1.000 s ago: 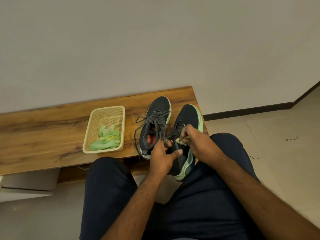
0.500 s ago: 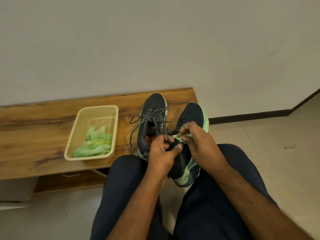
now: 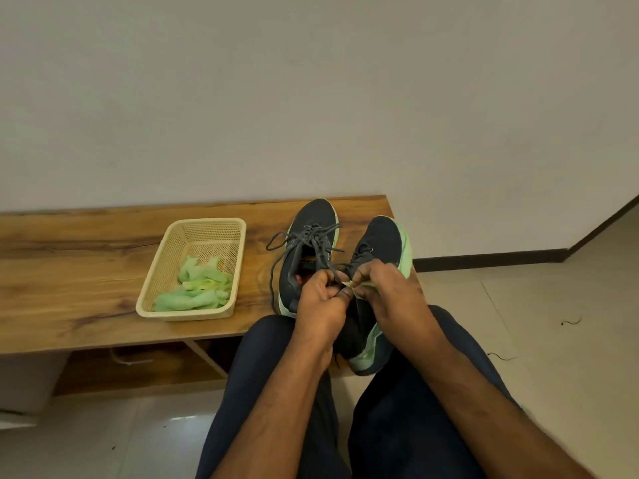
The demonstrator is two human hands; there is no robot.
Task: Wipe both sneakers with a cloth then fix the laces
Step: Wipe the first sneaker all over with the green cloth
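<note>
Both hands mid-frame: left hand (image 3: pixel 320 299) pinches the right sneaker (image 3: pixel 375 292)'s lace; right hand (image 3: pixel 387 288) grips a green cloth (image 3: pixel 359 288). I'd pull snug, evenly.

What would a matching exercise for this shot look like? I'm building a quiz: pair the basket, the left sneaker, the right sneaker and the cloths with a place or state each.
Things:
1. basket
2. left sneaker
3. right sneaker
4. cloths

Places or states:
A. heel hangs off the bench edge, under both hands
B. lies in the basket
C. rests wholly on the bench, laces loose
D. stands on the bench, left of the sneakers

Pairs: 1-D, 2-C, 3-A, 4-B
</note>
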